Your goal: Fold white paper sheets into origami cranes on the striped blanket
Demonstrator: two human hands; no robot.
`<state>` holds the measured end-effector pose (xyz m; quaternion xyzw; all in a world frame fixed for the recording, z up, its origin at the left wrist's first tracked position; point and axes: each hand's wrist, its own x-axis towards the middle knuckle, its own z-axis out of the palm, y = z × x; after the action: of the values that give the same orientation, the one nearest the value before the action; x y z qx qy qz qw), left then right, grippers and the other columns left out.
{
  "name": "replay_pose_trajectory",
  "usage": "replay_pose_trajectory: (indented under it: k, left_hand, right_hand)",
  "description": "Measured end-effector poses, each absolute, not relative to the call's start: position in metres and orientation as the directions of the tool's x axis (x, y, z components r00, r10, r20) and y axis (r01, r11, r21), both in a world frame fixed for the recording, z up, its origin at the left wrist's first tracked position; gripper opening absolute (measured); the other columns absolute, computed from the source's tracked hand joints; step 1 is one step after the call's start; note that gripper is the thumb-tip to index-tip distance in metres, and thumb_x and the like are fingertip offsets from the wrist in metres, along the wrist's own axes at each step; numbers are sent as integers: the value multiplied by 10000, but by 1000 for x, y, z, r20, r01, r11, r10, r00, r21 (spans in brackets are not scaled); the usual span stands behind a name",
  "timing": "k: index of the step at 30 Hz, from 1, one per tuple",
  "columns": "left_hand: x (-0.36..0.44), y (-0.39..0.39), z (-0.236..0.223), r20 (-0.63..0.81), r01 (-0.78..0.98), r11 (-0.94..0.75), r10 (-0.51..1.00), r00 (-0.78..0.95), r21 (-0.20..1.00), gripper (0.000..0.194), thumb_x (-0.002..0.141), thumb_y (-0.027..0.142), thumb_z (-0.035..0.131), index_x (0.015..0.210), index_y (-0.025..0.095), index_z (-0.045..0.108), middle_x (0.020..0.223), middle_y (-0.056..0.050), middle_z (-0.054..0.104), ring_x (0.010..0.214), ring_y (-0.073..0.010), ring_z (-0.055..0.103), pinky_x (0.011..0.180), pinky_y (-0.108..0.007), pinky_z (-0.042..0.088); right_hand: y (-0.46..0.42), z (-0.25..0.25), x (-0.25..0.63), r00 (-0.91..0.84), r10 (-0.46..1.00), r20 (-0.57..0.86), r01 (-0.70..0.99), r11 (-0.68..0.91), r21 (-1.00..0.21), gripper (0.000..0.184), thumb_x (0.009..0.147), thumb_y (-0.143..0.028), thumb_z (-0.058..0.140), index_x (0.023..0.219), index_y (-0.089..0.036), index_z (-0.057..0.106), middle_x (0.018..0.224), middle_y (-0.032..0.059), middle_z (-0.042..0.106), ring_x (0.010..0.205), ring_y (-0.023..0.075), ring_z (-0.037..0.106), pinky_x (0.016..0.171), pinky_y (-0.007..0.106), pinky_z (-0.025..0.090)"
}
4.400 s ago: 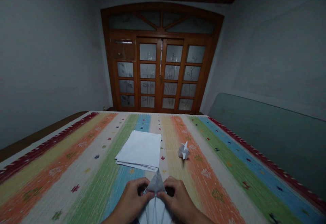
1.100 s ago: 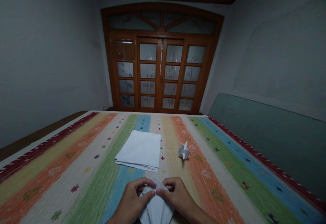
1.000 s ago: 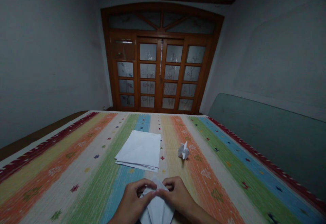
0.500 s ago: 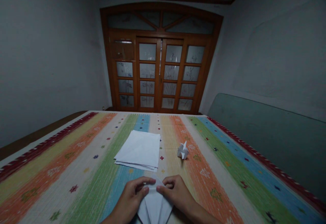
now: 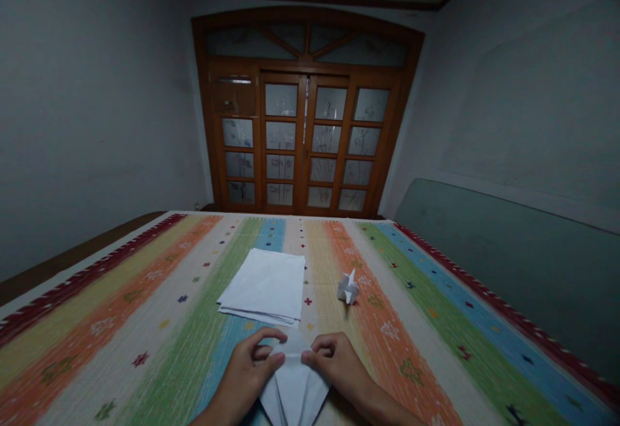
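At lower centre of the frame, left hand (image 5: 246,366) and right hand (image 5: 336,365) have eased slightly apart, each grip pinching the top of a folded white paper (image 5: 294,390) on a striped cloth (image 5: 145,381).

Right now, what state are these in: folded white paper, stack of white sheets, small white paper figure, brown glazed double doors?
Folded white paper: creased, held by left hand and right hand.
Stack of white sheets: flat, untouched.
Small white paper figure: folded, sitting apart.
Brown glazed double doors: shut.
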<state>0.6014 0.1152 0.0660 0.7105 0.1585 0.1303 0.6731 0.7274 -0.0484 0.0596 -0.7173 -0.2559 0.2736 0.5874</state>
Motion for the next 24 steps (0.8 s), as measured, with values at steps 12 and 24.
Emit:
replay_pose_trajectory:
  k: [12, 24]
  left_hand:
    - [606, 121, 88, -65, 71, 1, 425, 903, 997, 567, 596, 479, 876, 1018, 155, 679, 559, 63, 596, 519, -136, 527, 507, -216, 313]
    - [603, 113, 84, -117, 96, 74, 360, 926, 993, 652, 579, 452, 891, 1091, 186, 587, 696, -18, 754, 564, -208, 671, 550, -264, 446]
  right_hand:
    - [-50, 66, 725, 787, 616, 27, 115, -104, -988, 433, 677, -557, 812, 609, -139, 718, 563, 10, 630, 555, 146, 528, 535, 246, 377]
    - [-51, 79, 708, 724, 687, 63, 61, 28, -998, 237, 646, -314, 805, 795, -177, 682, 759, 37, 745, 724, 227, 677, 621, 270, 499]
